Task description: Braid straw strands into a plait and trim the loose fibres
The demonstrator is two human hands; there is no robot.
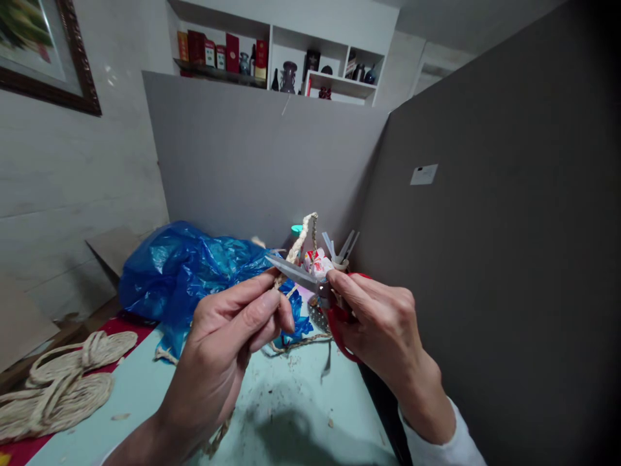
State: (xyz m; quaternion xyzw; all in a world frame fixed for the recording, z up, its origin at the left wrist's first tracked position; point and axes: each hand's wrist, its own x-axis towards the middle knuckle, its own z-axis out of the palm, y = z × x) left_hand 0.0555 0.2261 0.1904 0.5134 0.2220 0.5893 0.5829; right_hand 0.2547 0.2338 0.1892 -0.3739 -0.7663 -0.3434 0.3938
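Note:
Between the thumb and fingers of my left hand is pinched a thin braided straw cord. Its upper part rises above my fingers, bends over at the top and hangs down on the far side. My right hand grips red-handled scissors by the handles. The metal blades point left and lie against the cord, just above my left fingertips. Whether the cord sits between the blades, I cannot tell. More of the braid lies on the table behind my hands.
A blue plastic bag is heaped at the back left of the pale green table. Coiled braided cord bundles lie at the left on red cloth. A cup with white strips stands behind. Grey partitions enclose the back and right.

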